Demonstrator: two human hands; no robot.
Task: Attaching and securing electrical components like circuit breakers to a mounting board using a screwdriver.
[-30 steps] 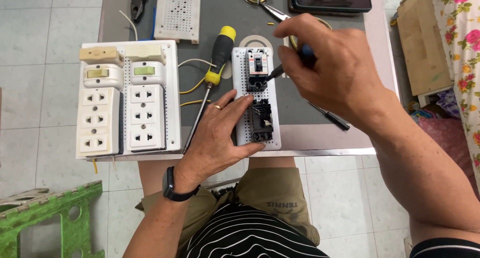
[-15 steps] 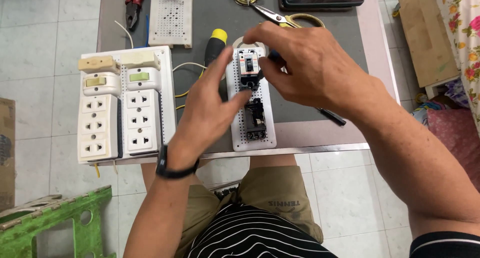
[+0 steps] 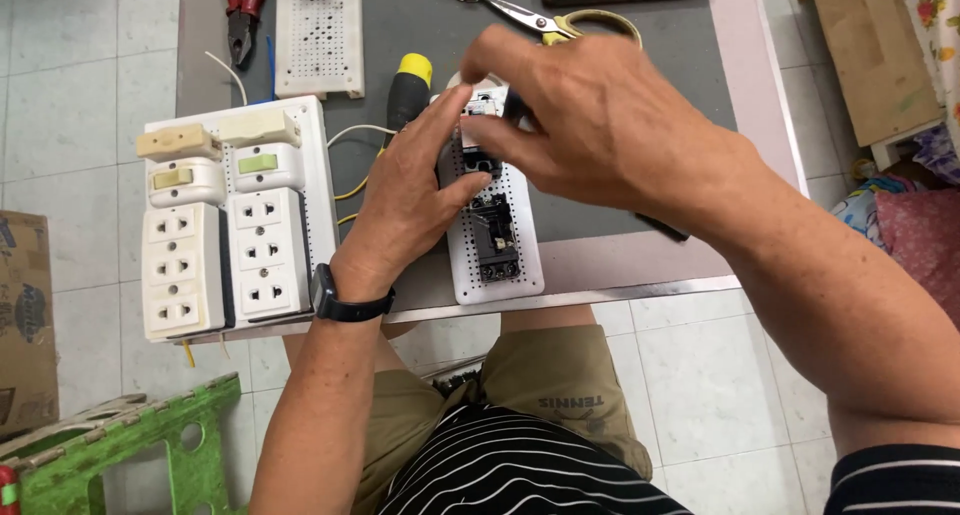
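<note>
- The right hand (image 3: 600, 125) had closed in over the far end of the narrow white perforated plastic board (image 3: 497, 243), its fingers curled round a dark-handled tool whose far tip showed at (image 3: 662, 227); a second ago that hand sat further right and left the board's far end open to view.
- The left hand (image 3: 415, 190) had slid up from the board's near part to its far part, fingers narrowed and the fingertips (image 3: 462, 97) pinching at the small black-and-white breaker-like block (image 3: 488, 105); it gripped nothing whole.
- Judged from this, both hands had gathered on the far fitting, so work there looked under way rather than finished.
- The board lay flat on the grey worktop (image 3: 600, 35), its long axis running near to far, its near end just at the worktop's pale edge; a black component (image 3: 495, 237) sat on its near half.
- Just left lay the yellow-and-black-handled screwdriver (image 3: 408, 85), partly under the left hand.
- Further left sat the white panel of cream sockets and switches (image 3: 235, 220); far off lay scissors (image 3: 545, 20) and red-handled pliers (image 3: 243, 10).
</note>
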